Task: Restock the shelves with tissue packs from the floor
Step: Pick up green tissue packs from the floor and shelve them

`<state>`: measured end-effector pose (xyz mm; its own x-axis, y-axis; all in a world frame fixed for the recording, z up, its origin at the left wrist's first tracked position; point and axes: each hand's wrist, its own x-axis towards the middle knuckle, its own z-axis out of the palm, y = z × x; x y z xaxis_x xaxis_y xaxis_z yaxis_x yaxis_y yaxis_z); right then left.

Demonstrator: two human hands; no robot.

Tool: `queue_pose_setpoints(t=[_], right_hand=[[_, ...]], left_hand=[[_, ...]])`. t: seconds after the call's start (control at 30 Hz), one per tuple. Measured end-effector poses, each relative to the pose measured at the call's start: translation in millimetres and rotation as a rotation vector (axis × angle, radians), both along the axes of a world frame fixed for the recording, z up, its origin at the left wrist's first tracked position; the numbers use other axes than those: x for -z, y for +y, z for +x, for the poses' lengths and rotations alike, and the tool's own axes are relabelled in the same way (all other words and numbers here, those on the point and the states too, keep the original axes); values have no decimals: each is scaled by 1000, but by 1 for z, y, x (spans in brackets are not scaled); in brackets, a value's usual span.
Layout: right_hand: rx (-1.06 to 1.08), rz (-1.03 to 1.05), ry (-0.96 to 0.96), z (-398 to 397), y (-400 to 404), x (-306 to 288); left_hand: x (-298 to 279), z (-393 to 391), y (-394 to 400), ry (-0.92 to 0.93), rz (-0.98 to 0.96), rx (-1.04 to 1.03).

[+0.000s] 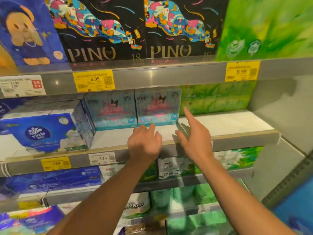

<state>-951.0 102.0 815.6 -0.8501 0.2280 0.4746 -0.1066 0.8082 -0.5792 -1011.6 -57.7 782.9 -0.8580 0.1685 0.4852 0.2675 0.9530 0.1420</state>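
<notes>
A: Where are the hands?

B: Both reach over the front edge of the middle shelf (228, 123). The left hand (144, 143) sits near the centre of the view, fingers loosely curled, its grip empty. The right hand (194, 138) is just at its 3 o'clock, forefinger stretched straight toward 11 o'clock, the other fingers relaxed; it grips nothing either.

A: And the tissue packs?

B: Two pale blue-and-pink packs (135, 109) stand side by side at the back of that shelf, at 12 o'clock from the left hand, close to its knuckles; whether they touch I cannot tell. Green packs (215, 97) are stacked at their 3 o'clock, and the right forefinger's tip lies against their lower left corner in the view. A blue Vinda pack (45, 133) sits at 9 o'clock, nearer the shelf's front.

A: Above?

B: Two black PINO packs (135, 29) at 12 o'clock, with yellow price tags (94, 81) on the rail below them.
</notes>
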Motion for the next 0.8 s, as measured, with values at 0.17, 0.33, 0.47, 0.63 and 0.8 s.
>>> queue_pose_setpoints(t=[0.17,0.33,0.47,0.63,0.8], right_hand=[[255,-61,-71,106,12,46],[564,-144,-111,225,7,83],[795,-250,-102,334,-7,97],[1056,-337,-138,489,-17,113],[1346,-538,-89,667,-41,162]], left_hand=[[-6,6,-3,-31,29,13],[-3,69,34,-29,231,406],[28,195,78,-249,345,922],[70,368,118,-492,148,1283],[108,557,149,-697,-114,1541]])
